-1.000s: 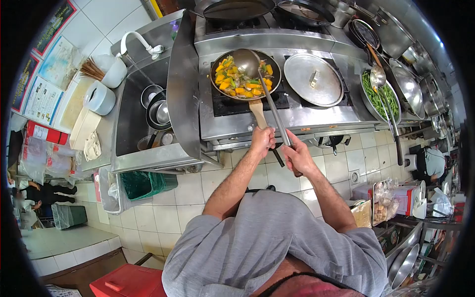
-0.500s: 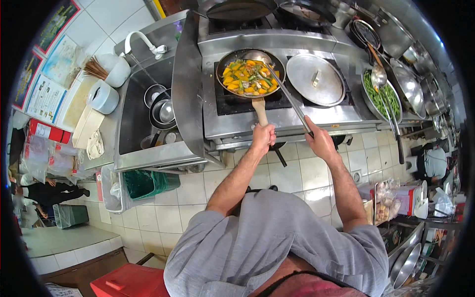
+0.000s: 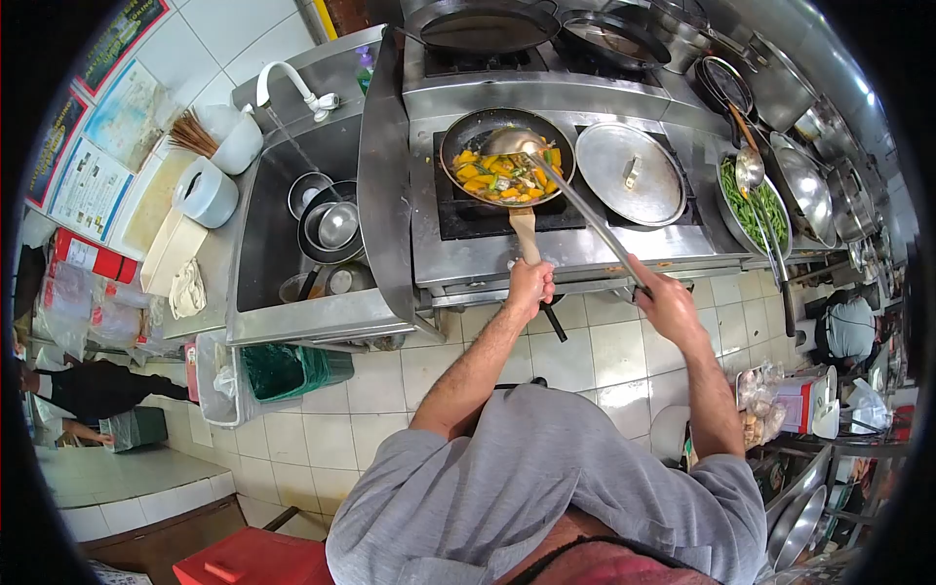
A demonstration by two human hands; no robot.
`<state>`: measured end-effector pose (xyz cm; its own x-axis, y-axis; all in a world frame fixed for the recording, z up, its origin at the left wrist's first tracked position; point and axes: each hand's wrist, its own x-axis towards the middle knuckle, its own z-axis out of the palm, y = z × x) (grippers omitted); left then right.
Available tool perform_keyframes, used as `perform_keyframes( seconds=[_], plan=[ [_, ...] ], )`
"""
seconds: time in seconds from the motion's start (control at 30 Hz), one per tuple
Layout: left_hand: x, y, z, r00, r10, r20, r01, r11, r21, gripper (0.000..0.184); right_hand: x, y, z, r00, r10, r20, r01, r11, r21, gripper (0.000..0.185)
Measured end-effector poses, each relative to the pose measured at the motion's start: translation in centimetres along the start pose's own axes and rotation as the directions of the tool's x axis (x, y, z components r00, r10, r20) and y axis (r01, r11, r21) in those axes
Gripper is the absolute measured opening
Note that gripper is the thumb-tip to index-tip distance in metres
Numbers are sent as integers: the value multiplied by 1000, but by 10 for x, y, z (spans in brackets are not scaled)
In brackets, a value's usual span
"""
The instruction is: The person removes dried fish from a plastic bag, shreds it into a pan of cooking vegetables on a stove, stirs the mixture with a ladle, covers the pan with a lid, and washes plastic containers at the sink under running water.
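With twelve o'clock pointing away from the person and the pan (image 3: 473, 130) as the dial's centre, we see its handle (image 3: 525, 239) running out between five and six. The left hand (image 3: 530, 285) is closed round that handle, and the right hand's grip (image 3: 671, 302) is wrapped about the end of the ladle (image 3: 585, 209), whose shaft leaves between four and five. The ladle's bowl rests over the chopped vegetables (image 3: 487, 182), which lie mostly toward six o'clock, leaving bare metal from ten to twelve.

That is where we would worry first: with the food sitting on the handle side, a sharp tug or extra tilt could send pieces over the near rim toward the person. Pressing hard with the ladle could also tip or twist the pan, since one hand alone steadies it; we cannot tell how firmly its base sits.

The lid (image 3: 631, 174) lies close by at three o'clock, so a wide sweep of the ladle's shaft could knock it along the surface (image 3: 673, 244). Farther out, between three and four, a long spoon (image 3: 749, 174) leans across the green vegetables (image 3: 738, 200), its dark handle jutting past the front edge; we think a passing elbow could catch it and flip it down.
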<state>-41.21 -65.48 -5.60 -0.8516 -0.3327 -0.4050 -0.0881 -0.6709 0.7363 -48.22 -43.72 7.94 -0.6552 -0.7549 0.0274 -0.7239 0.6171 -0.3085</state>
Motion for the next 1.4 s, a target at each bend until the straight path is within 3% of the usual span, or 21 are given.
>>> perform_keyframes(
  seconds=[0.07, 0.13, 0.23, 0.3, 0.37, 0.43, 0.5, 0.57, 0.63, 0.7, 0.77, 0.83, 0.9, 1.0, 1.03, 1.1, 1.17, 1.23, 1.3, 1.37, 1.4],
  plan=[
    [-1, 2, 1, 1000, -9, 10, 9, 1000, 4, 14, -18, -11, -28, 1000, 18, 16, -19, 998, 55, 60],
    [0, 7, 2, 1000, -3, -8, 3, 1000, 7, 14, -31, -22, -49, 977, 139, 160, -148, 988, 46, 59],
    [17, -4, -9, 996, 52, 66, -53, 999, 5, 13, -40, -20, -26, 982, 144, 123, -140, 990, -34, 59],
    [1, -4, 1, 998, 57, 32, -56, 998, -28, 13, -36, -19, 0, 989, 128, 69, -127, 992, -14, 58],
    [-26, -7, 9, 1000, -22, 9, 22, 1000, 13, 13, -26, -22, 15, 977, 200, 78, -212, 958, 194, 56],
    [-24, -3, 8, 999, -50, 1, 50, 998, 41, 13, -23, -28, 14, 965, 246, 88, -260, 935, 243, 54],
    [-4, -3, -6, 998, 67, 18, -68, 994, 84, 13, -25, -31, 20, 954, 300, 20, -283, 873, 396, 54],
    [4, 1, -12, 993, 91, 69, -94, 994, 48, 12, -14, -35, 18, 953, 302, -3, -274, 872, 406, 55],
    [-14, 8, -5, 1000, 6, -9, -6, 999, 39, 12, -3, -36, 27, 902, 407, 143, -411, 709, 573, 58],
    [-15, 3, -3, 1000, 5, -6, -4, 997, 78, 12, 6, -30, 59, 919, 379, 110, -359, 685, 634, 60],
    [-10, 2, -5, 999, -19, 35, 16, 996, 89, 13, 20, -36, 78, 912, 389, 133, -336, 517, 788, 64],
    [-9, 4, -3, 1000, -6, 12, 4, 996, 94, 12, 17, -47, 69, 914, 316, 254, -370, 395, 841, 65],
    [-9, 5, 0, 1000, -3, -7, 3, 995, 100, 12, 13, -31, 50, 907, 267, 325, -410, 383, 828, 63],
    [-14, 5, 3, 998, 9, -69, 1, 991, 133, 15, 16, 14, 41, 961, 163, 225, -277, 608, 744, 60],
    [-14, 4, 4, 997, 24, -79, -13, 991, 130, 15, 24, 28, 42, 964, 145, 223, -264, 612, 745, 60],
    [-14, 3, 6, 987, 32, -156, -2, 982, 191, 18, 45, 59, 49, 995, 96, 32, -96, 789, 607, 57],
    [-16, 4, 9, 982, 50, -180, -10, 977, 214, 19, 67, 80, 48, 998, 63, 7, -54, 791, 609, 58],
    [-17, 4, 12, 971, 78, -226, -9, 957, 291, 19, 82, 82, 38, 956, 117, 269, -281, 625, 728, 59],
    [-14, 1, 12, 960, 114, -254, -21, 939, 343, 21, 83, 82, 35, 948, 92, 306, -298, 597, 745, 62],
    [-14, 1, 10, 926, 198, -322, -11, 865, 502, 27, 74, 84, 32, 918, -18, 397, -363, 368, 856, 63],
    [-17, 5, 14, 898, 287, -335, 17, 737, 676, 38, 67, 86, 23, 911, -40, 410, -374, 338, 864, 65]
  ],
)
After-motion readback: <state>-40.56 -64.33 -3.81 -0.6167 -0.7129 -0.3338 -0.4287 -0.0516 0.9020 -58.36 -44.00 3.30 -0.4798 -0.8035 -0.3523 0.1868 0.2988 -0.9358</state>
